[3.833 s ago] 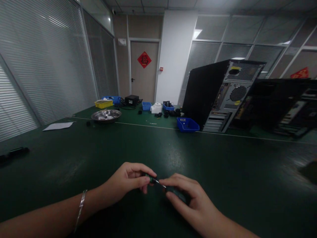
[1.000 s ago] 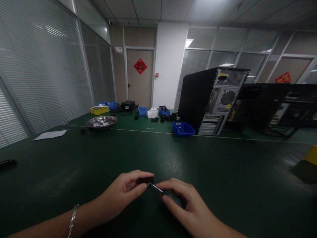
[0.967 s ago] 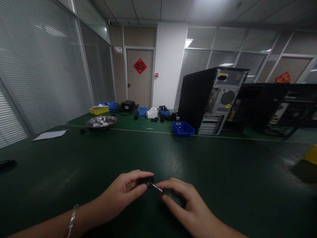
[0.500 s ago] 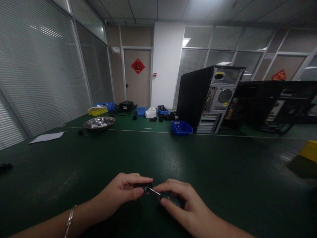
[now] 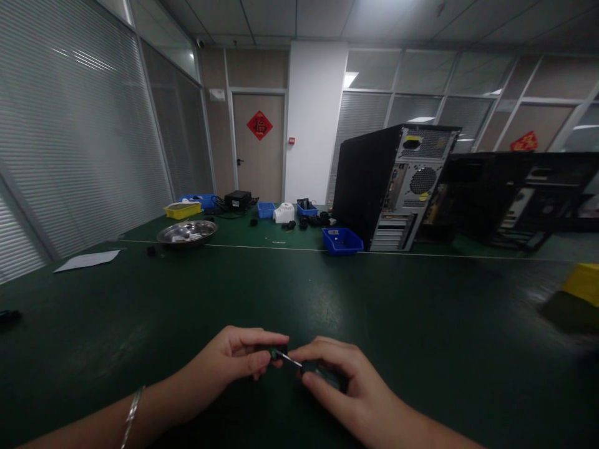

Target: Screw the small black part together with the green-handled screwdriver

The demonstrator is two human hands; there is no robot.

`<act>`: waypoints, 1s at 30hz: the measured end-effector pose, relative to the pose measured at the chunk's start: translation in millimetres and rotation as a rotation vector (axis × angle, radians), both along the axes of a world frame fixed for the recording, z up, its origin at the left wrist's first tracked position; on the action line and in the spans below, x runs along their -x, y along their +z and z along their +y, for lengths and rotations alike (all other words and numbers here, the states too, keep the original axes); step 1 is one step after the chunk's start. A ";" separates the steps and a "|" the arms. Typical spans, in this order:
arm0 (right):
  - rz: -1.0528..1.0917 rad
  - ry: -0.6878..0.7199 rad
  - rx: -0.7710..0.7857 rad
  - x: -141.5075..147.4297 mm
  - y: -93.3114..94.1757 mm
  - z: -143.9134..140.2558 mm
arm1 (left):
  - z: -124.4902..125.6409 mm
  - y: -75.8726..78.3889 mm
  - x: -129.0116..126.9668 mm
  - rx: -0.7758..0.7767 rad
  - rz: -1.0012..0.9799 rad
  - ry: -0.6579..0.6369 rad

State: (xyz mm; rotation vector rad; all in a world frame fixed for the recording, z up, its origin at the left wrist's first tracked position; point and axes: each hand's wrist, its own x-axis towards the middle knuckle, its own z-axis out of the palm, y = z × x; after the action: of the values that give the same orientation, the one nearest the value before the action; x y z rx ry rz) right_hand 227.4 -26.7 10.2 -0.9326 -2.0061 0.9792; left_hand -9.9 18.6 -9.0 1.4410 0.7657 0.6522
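Two hands — left hand (image 5: 229, 365) pinches one small part (image 5: 272, 353); right hand (image 5: 341, 390) one screwdriver (image 5: 289, 359).

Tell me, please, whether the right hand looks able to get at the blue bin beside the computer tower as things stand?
Probably not without leaning forward: the right hand grips a small screwdriver near the table's front edge, and the blue bin sits far back. Nothing stands between them.

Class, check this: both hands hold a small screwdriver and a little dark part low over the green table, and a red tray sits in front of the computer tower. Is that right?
Not quite. In the head view the tray in front of the computer tower is blue, not red. The rest stands: left hand and right hand hold the small screwdriver and dark part low over the green table.
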 end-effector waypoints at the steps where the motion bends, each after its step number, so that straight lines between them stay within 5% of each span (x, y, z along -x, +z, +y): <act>1: -0.004 0.001 -0.004 0.1 -1.0 0.0 | -0.7 1.2 -0.3 -0.009 0.014 0.015; 11: -0.008 0.051 0.016 -2.0 -0.7 0.8 | 1.9 -2.3 1.4 0.022 -0.023 -0.058; 25: -0.016 -0.065 -0.006 -1.5 -2.4 -0.7 | 0.6 4.2 -2.7 0.071 -0.145 0.166; 30: -0.003 -0.062 -0.012 -0.5 -0.4 -1.5 | -1.1 4.6 -4.3 0.097 -0.222 0.100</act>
State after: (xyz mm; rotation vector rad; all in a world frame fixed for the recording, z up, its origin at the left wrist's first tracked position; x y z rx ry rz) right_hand 227.9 -28.2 9.8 -0.9844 -1.9720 0.9319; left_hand -5.6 17.6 -4.4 1.2242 0.6880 0.8256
